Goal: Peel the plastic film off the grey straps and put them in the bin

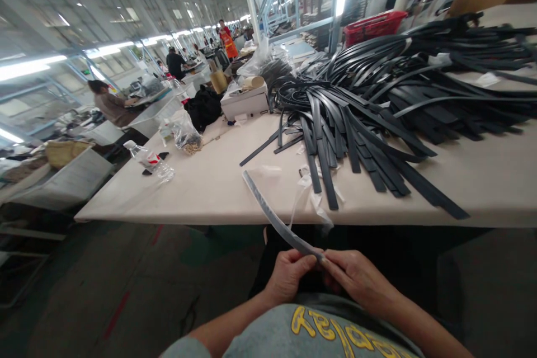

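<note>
A long grey strap [277, 222] rises from my hands in a slight curve, its far end over the table's front part. My left hand [289, 275] is closed on the strap near its lower end, thumb on top. Right beside it, my right hand [350, 271] pinches the same end, with thumb and forefinger pressed together. The very tip of the strap is hidden between my fingers. Scraps of thin white film [321, 215] lie at the table edge just past the strap. Beyond them spreads a big pile of black straps [335, 128].
On the pale table [210, 190] stand a clear plastic bottle [151, 161], a plastic bag [187, 135], a black cloth bag [204, 107] and a white box [245, 102]. A red basket [373, 27] sits behind the straps. Several people work at tables farther left.
</note>
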### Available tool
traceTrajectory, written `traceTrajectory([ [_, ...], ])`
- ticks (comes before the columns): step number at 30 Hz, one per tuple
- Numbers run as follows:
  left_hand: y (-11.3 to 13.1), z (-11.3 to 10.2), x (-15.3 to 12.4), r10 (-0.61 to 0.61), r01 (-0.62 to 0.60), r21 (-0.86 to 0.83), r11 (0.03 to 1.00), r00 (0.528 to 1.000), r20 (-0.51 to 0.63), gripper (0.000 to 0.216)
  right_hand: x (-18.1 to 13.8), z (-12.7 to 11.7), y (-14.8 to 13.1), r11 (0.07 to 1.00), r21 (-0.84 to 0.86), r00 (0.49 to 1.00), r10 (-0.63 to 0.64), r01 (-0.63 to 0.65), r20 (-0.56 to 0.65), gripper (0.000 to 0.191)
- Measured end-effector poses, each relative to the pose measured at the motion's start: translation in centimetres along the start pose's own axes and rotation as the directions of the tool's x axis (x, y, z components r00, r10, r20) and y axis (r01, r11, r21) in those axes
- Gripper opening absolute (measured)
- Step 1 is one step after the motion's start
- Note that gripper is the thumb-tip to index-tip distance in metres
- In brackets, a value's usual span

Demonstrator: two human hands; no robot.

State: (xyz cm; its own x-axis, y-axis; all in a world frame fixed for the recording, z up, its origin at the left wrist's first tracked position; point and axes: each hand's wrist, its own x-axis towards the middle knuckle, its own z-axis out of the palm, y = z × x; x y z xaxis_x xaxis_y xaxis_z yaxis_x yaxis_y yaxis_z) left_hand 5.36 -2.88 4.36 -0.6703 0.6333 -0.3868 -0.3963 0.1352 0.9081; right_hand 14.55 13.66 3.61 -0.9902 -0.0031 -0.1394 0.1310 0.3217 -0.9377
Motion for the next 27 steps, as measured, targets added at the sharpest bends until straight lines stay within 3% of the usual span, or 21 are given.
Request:
traceTrajectory([
  [5,0.1,-2.1,-0.9,0.163,-0.148,0.088,0.985,0.965,-0.204,0.041,0.0,-0.5,0.8,0.998,-0.056,0.992,0.025,-0.019,0.120,0.041],
  [8,-0.3,-2.7,-1.2,0.127,-0.113,0.079,0.990,0.970,-0.209,0.043,0.1,0.1,1.1,0.991,-0.135,0.996,0.035,-0.023,0.080,0.042],
  [11,-0.7,-2.7,-1.0,0.115,-0.108,0.050,0.993,0.975,-0.189,0.042,2.0,1.4,-0.1,0.989,-0.141,0.999,-0.036,0.041,0.038,0.042],
  [14,-0.9,-2.9,-0.7,0.132,-0.130,0.025,0.991,0.971,-0.199,0.041,3.2,1.7,-0.8,0.988,-0.132,0.995,-0.071,0.080,0.068,0.042],
  [18,-1.1,-3.2,-0.5,0.117,-0.116,0.020,0.993,0.960,-0.254,0.043,1.2,0.3,0.9,0.986,-0.165,0.989,0.012,0.013,0.145,0.040],
  [21,-1.0,-2.8,-0.5,0.072,-0.069,0.023,0.997,0.974,-0.213,0.043,0.0,0.2,1.9,0.978,-0.202,0.991,0.071,-0.047,0.112,0.045],
  [27,-0.9,-2.0,0.0,0.043,-0.061,-0.083,0.995,0.980,-0.196,0.043,2.2,1.9,0.4,0.980,-0.197,0.999,-0.008,0.017,0.043,0.043],
])
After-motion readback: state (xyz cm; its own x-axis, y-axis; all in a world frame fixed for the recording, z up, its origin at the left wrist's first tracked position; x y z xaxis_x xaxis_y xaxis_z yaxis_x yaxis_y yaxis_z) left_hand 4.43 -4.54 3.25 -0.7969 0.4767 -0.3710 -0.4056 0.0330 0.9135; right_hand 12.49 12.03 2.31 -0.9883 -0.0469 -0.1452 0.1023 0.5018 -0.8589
